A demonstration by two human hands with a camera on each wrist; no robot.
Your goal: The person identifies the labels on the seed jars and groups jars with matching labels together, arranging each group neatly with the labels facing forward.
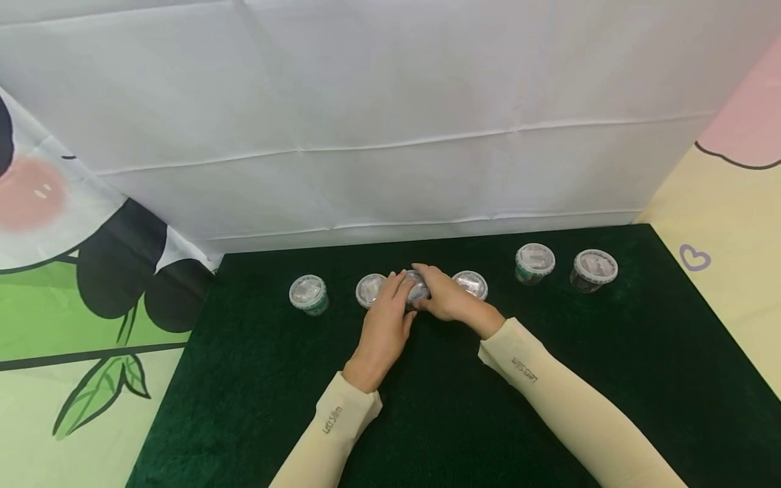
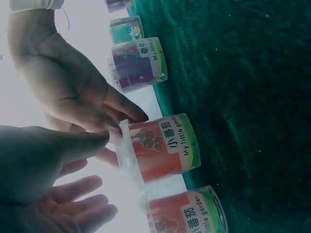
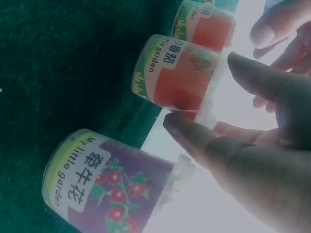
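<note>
A clear lidded cup (image 1: pixel 417 288) with a red label and a tomato picture (image 2: pixel 154 145) stands in the middle of a row. My right hand (image 1: pixel 447 297) grips this cup near its pale lid, thumb and index finger at either side in the right wrist view. My left hand (image 1: pixel 383 329) is at the cup's left, its fingers (image 2: pixel 85 213) loosely extended beside the lid. Whether it touches the cup, I cannot tell. A second red tomato cup (image 1: pixel 369 290) stands just left, partly covered by my left hand. To the right is a purple-labelled cup (image 3: pixel 114 187), partly behind my right hand in the head view.
Another lidded cup (image 1: pixel 308 294) stands at the far left of the row. Two more, a teal-labelled cup (image 1: pixel 535 263) and a darker cup (image 1: pixel 594 270), are at the right. Dark green cloth (image 1: pixel 439 420) covers the table, with a white curtain (image 1: pixel 390 183) behind it.
</note>
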